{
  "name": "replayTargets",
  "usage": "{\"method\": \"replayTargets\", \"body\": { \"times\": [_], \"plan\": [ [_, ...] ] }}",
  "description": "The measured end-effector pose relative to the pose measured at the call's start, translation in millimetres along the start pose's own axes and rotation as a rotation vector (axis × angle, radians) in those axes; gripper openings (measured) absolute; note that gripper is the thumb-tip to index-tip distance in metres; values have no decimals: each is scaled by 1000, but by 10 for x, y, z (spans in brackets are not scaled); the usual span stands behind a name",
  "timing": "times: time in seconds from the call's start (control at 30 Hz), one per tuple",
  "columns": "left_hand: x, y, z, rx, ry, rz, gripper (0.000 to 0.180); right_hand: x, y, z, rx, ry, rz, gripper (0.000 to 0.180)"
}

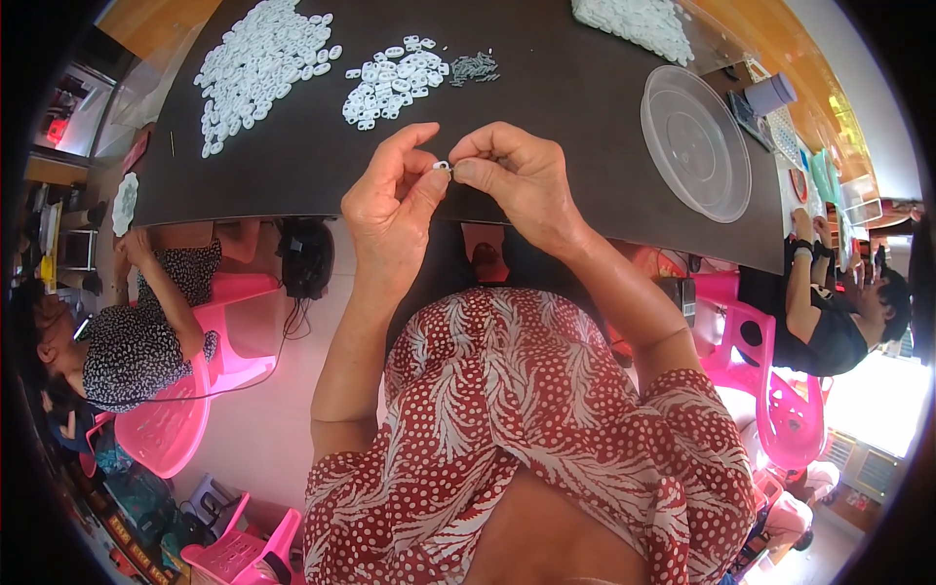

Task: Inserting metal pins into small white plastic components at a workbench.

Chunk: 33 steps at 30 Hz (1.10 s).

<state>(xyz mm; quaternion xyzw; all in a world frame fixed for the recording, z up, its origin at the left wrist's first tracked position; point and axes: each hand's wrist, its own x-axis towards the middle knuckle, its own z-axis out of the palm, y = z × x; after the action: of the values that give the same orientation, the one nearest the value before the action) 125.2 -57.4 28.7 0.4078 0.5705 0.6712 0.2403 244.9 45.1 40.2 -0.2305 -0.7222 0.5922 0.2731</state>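
Observation:
Above the near edge of the dark table, my left hand (pixel 395 200) pinches a small white plastic piece (pixel 442 165) between thumb and finger. My right hand (pixel 522 185) meets it there, thumb and forefinger pressed together at the piece's right side. Whatever lies between those right fingertips is too small to name. Just beyond my hands is a small heap of white two-holed plastic pieces (pixel 395 86). Beside that heap lies a little pile of thin grey pins (pixel 475 69). Farther left spreads a larger heap of white oval pieces (pixel 258 73).
A shallow round clear plastic tray (pixel 673 161) sits on the right of the table (pixel 575 107). At the far right is a mass of whitish pieces (pixel 634 27). A purple cup (pixel 770 94) stands near the right edge. People sit on both sides, near pink chairs (pixel 166 419).

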Motion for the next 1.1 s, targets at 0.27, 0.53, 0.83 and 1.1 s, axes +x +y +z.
{"method": "replayTargets", "body": {
  "times": [0.27,0.53,0.83,1.1],
  "plan": [
    [-41,3,54,156,25,111,33,-35,43,129,-130,77,-110,5],
    [-70,-98,76,19,75,16,29,-21,85,160,-45,81,-41,7],
    [-25,-119,21,-56,93,-12,18,69,57,146,-1,49,-68,10],
    [-20,-217,-10,-254,132,-175,19,271,154,52,-106,109,-70,9]
  ]
}}
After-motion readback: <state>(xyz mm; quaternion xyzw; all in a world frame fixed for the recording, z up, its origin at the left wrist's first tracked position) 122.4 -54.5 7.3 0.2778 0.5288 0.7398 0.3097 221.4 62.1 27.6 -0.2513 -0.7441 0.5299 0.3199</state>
